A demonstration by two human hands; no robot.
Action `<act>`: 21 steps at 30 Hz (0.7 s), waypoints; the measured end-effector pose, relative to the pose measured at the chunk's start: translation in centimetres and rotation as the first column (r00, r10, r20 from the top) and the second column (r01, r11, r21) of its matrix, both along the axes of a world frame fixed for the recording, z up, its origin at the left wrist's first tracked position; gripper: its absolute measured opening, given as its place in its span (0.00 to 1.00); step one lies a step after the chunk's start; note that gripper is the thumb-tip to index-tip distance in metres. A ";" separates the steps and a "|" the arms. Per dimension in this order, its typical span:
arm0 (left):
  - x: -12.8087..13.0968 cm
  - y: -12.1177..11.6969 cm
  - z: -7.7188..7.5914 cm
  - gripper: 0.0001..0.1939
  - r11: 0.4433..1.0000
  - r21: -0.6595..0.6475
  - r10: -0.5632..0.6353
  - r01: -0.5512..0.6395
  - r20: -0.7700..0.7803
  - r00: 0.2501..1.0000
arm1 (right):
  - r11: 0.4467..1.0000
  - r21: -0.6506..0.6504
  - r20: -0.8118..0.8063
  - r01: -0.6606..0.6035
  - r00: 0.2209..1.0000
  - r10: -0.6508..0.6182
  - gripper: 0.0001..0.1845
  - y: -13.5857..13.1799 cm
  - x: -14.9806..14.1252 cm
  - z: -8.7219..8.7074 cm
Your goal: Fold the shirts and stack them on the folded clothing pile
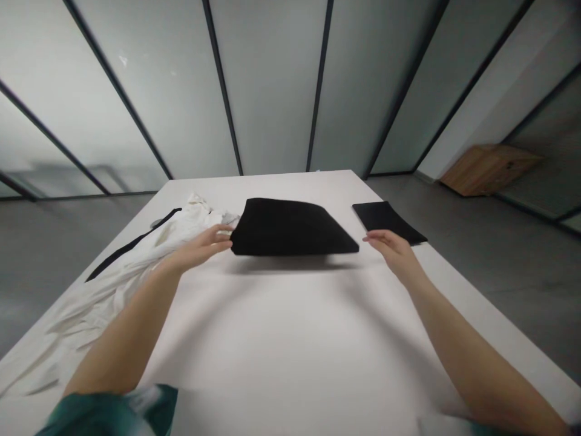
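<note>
A flat black panel (295, 229) is in the middle of the white table (290, 339), its near edge raised a little with a shadow below it. My left hand (206, 245) pinches the panel's left edge between thumb and fingers. Close to its near right corner, my right hand (391, 247) has its fingers stretched out, with a narrow gap to the panel. Behind that hand lies a second, smaller black sheet (388, 219) at the table's right edge.
Crumpled white cloth (131, 278) covers the table's left side, with a black strip (134, 244) along it. Frosted glass panels (272, 85) stand beyond the table. A wooden cabinet (490, 168) is on the floor at the far right.
</note>
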State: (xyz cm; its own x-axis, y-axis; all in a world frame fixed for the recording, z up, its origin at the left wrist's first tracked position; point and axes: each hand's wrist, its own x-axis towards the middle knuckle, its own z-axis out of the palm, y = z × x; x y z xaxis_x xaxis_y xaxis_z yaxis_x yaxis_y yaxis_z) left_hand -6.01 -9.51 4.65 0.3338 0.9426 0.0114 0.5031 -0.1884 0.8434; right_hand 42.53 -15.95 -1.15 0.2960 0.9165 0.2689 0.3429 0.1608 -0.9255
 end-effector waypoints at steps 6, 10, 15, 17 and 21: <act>-0.2 -0.1 -6.2 0.26 0.972 0.095 0.224 -0.214 -0.110 0.968 | 0.995 -0.061 0.124 0.082 0.990 -0.074 0.20 1.4 0.9 -5.2; 3.9 1.8 -9.5 0.22 0.963 0.163 0.241 -0.215 -0.162 0.957 | 0.998 -0.031 0.218 0.056 0.975 -0.048 0.17 4.6 -2.0 -6.0; 5.9 2.3 -13.1 0.16 0.912 0.337 0.321 -0.235 -0.224 0.920 | 0.999 0.000 0.391 0.042 0.920 -0.038 0.12 5.5 -4.4 -8.4; 5.5 2.4 -13.8 0.16 0.912 0.361 0.295 -0.195 -0.245 0.924 | 0.999 -0.006 0.441 0.039 0.897 -0.032 0.11 5.4 -4.3 -9.3; 4.8 2.6 -14.0 0.16 0.923 0.331 0.287 -0.199 -0.244 0.926 | 0.997 -0.011 0.534 0.077 0.843 -0.059 0.12 5.5 -3.8 -10.1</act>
